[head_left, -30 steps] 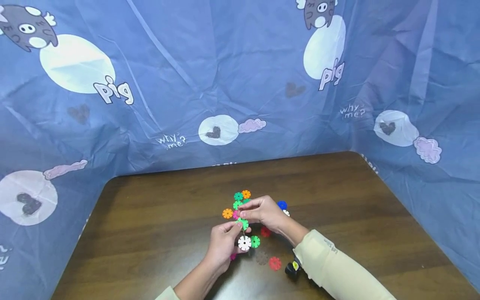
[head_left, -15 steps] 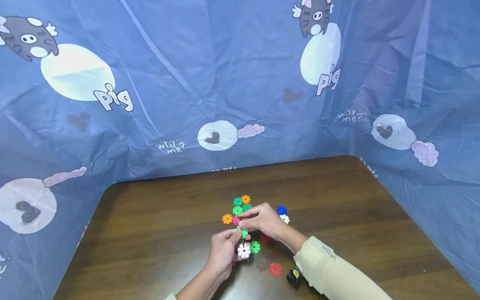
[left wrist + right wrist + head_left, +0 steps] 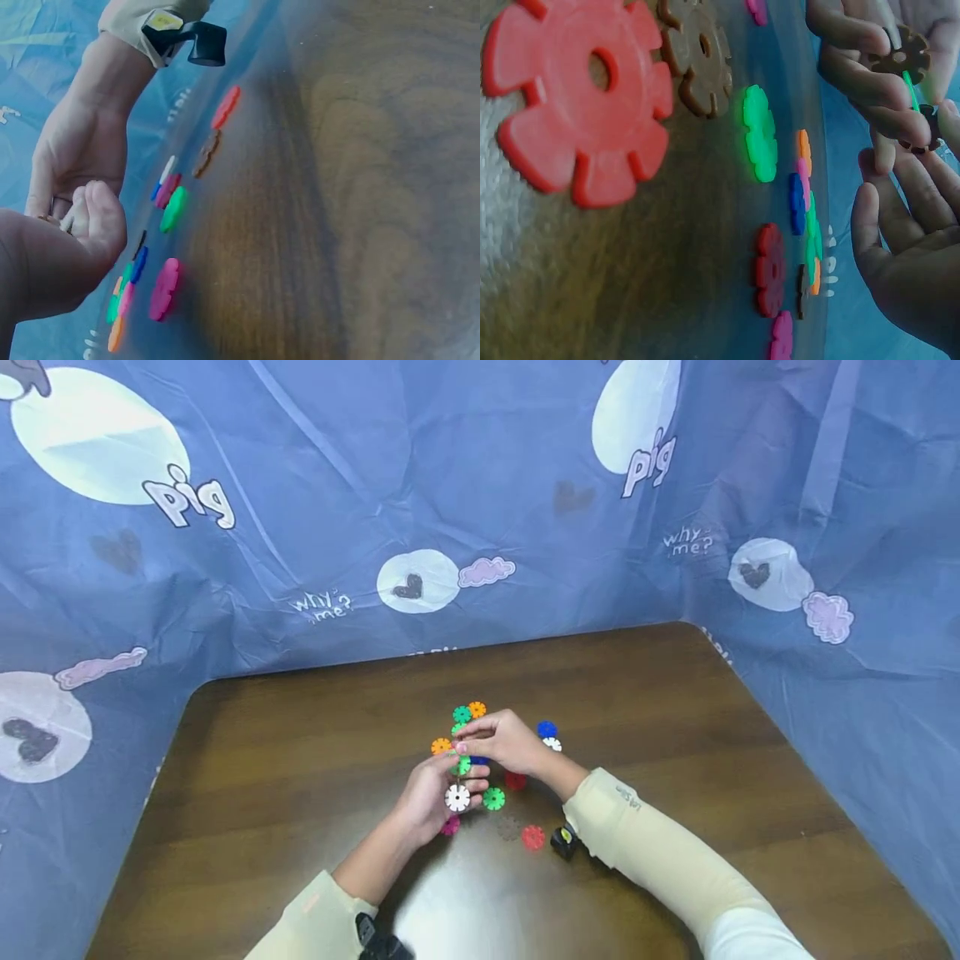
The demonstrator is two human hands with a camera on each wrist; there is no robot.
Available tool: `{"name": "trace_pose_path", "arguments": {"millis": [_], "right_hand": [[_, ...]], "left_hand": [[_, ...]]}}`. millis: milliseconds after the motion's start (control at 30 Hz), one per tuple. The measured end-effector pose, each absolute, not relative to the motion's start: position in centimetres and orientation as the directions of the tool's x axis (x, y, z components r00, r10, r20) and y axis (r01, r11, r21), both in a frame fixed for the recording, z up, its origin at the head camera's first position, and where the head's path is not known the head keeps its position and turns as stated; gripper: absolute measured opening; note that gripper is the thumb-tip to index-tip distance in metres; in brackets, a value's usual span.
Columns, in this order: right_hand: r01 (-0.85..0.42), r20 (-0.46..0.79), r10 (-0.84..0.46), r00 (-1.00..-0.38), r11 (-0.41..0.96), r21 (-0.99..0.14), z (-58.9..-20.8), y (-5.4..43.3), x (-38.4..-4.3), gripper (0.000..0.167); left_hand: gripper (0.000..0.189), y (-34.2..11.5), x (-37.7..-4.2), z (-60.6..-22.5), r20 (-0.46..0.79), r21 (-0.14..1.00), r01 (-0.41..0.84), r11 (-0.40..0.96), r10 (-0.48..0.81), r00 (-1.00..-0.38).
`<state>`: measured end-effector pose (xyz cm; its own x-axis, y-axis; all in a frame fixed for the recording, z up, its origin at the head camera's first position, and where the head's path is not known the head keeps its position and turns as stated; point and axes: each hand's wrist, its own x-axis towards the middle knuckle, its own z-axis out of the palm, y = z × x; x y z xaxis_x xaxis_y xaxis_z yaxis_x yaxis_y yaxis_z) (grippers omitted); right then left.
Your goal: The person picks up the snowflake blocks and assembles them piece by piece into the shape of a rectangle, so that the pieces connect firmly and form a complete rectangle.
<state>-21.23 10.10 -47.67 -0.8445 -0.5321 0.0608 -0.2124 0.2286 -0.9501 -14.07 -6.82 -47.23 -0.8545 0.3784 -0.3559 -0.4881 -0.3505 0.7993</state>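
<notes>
Both hands meet above the middle of the table in the head view. My left hand [image 3: 426, 800] holds a small joined piece of notched plastic discs: a white disc [image 3: 457, 798], a green disc [image 3: 462, 766] and a brown disc [image 3: 918, 61]. At the far end of the green disc, my right hand [image 3: 510, 745] pinches a second dark brown disc [image 3: 930, 124] between thumb and fingers. The right wrist view shows the green disc edge-on, linking the two brown ones. In the left wrist view the left fingers hide most of the piece.
Loose discs lie around the hands: red [image 3: 533, 837], green [image 3: 493, 799], magenta [image 3: 450, 826], dark red [image 3: 515, 781], blue [image 3: 547, 728], white [image 3: 552, 744], orange [image 3: 441, 747] and teal [image 3: 461, 715]. A blue printed cloth [image 3: 315, 510] hangs behind the wooden table [image 3: 285, 777].
The head view has tilted down, so the scene sits higher and the left sleeve shows. Both hands stay together on the joined discs, and the left hand's lower fingers now look more spread.
</notes>
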Motion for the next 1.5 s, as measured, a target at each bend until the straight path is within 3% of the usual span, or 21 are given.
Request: {"name": "trace_pose_path", "arguments": {"millis": [267,567,700,833,1033,1200,1500], "right_hand": [[-0.252,0.029,-0.565,-0.824,0.321,-0.913,-47.6,10.4,-21.5,0.024],[-0.321,-0.014,-0.629,-0.777,0.416,-0.851,-47.7,11.3,-21.2,0.026],[-0.367,-0.017,-0.600,-0.800,0.511,-0.777,-46.2,11.9,-22.9,0.030],[-0.413,-0.074,-0.576,-0.814,0.663,-0.624,-45.4,13.3,-23.9,0.029],[-0.534,-0.215,-0.635,-0.742,0.754,-0.381,-45.9,15.1,-22.3,0.032],[-0.571,-0.231,-0.638,-0.734,0.765,-0.299,-46.4,15.2,-21.2,0.023],[-0.573,-0.234,-0.634,-0.737,0.770,-0.281,-47.0,14.5,-21.2,0.014]], "left_hand": [[0.030,-7.1,-14.4,-47.4,-0.403,0.739,-0.554,-0.384,0.408,-0.819],[0.032,-6.4,-13.4,-48.5,-0.430,0.748,-0.543,-0.382,0.345,-0.834],[0.040,-6.4,-14.3,-47.7,-0.415,0.770,-0.514,-0.379,0.314,-0.854],[0.043,-6.5,-14.8,-47.0,-0.423,0.788,-0.502,-0.355,0.280,-0.862],[0.043,-6.0,-14.7,-47.0,-0.428,0.784,-0.511,-0.352,0.291,-0.856],[0.047,-5.6,-14.7,-46.8,-0.406,0.799,-0.495,-0.342,0.300,-0.863],[0.046,-5.9,-14.4,-46.4,-0.394,0.809,-0.483,-0.335,0.302,-0.868]]}}
